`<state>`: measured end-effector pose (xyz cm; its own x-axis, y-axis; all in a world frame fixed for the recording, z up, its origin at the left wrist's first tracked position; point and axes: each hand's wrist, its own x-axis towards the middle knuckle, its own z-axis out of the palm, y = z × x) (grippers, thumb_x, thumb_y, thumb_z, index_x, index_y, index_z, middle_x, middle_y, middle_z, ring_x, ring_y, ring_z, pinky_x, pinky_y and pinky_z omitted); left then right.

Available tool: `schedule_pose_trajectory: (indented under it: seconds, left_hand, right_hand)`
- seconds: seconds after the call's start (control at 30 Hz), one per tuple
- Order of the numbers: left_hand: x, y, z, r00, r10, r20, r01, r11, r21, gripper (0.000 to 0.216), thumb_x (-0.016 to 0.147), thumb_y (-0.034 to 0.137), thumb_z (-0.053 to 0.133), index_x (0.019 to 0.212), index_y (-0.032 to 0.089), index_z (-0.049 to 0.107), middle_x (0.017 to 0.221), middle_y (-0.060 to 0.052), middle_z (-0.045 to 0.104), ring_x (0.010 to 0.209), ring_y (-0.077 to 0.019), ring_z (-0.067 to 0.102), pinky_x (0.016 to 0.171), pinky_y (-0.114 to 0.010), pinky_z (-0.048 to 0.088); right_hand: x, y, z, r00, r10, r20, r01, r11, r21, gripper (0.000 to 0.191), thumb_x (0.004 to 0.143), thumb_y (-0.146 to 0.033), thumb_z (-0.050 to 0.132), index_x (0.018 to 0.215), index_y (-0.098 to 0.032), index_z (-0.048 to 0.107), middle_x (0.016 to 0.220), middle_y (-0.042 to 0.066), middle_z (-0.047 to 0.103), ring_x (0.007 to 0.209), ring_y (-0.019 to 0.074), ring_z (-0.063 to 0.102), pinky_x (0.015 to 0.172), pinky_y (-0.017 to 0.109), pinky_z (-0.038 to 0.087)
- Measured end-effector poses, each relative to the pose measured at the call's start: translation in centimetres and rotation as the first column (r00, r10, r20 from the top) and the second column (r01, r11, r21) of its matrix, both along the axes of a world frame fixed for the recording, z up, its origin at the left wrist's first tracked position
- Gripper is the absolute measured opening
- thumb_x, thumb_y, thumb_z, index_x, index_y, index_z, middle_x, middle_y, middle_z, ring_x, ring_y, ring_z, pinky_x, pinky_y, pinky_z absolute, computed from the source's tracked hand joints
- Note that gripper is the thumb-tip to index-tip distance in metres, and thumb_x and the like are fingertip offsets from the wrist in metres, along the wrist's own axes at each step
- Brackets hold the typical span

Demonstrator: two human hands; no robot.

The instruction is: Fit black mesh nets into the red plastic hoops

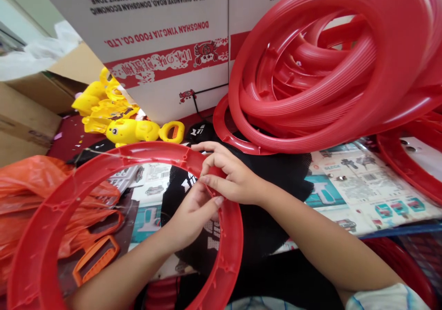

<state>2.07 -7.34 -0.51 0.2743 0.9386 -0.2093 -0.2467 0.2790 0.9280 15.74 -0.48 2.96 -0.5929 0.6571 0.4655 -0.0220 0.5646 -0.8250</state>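
A large red plastic ring (pixel 44 218) lies tilted in front of me, its far right rim under my fingers. My right hand (pixel 231 176) is closed, fingers curled over that rim. From inside the ring, my left hand (pixel 193 208) pinches the same stretch of rim just below the right hand. Both hands meet at one spot. A thin clear thread (pixel 103 152) seems to run along the ring's upper edge. Black netting (pixel 276 181) lies under the hands.
A tall pile of red rings (pixel 328 70) stands at the right. Yellow toy parts (pixel 131 130) sit at the back left before a printed carton (pixel 165 47). An orange bag (pixel 31 185) and an orange handle (pixel 96 257) lie at the left. Printed sheets (pixel 362 185) cover the table.
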Motion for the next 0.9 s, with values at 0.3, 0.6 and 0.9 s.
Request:
schedule_pose_trajectory:
  seconds: [0.3,0.6,0.9]
  left_hand:
    - [-0.4,0.2,-0.5,0.949,0.203,-0.239,-0.172,0.974,0.144,0.015,0.080,0.022,0.058,0.089,0.018,0.047,0.080,0.003,0.056,0.072,-0.0094,0.054,0.065,-0.020,0.044]
    - [0.0,0.4,1.3,0.918,0.084,-0.388,0.001,0.977,0.213,0.021,0.068,0.012,0.050,0.087,0.017,0.058,0.080,0.001,0.059,0.079,-0.0154,0.055,0.073,-0.026,0.046]
    - [0.1,0.9,1.0,0.893,0.072,-0.445,0.030,0.976,0.218,0.013,0.065,0.012,0.050,0.076,0.019,0.047,0.065,0.004,0.049,0.060,-0.0118,0.045,0.054,-0.022,0.041]
  right_hand:
    - [0.5,0.1,0.9,0.985,0.112,0.134,-0.115,0.993,0.016,0.004,0.078,-0.014,0.066,0.077,-0.015,0.062,0.141,0.013,0.038,0.133,0.0197,0.039,0.111,0.035,0.031]
    - [1.0,0.7,1.1,0.962,0.154,0.227,-0.197,0.964,0.179,0.009,0.080,-0.019,0.066,0.085,-0.017,0.073,0.147,0.010,0.032,0.139,0.0216,0.029,0.115,0.033,0.025]
    - [0.5,0.2,0.6,0.966,-0.010,0.260,-0.060,0.964,0.259,0.016,0.073,-0.017,0.071,0.086,-0.016,0.062,0.142,0.014,0.041,0.132,0.0239,0.040,0.105,0.039,0.040]
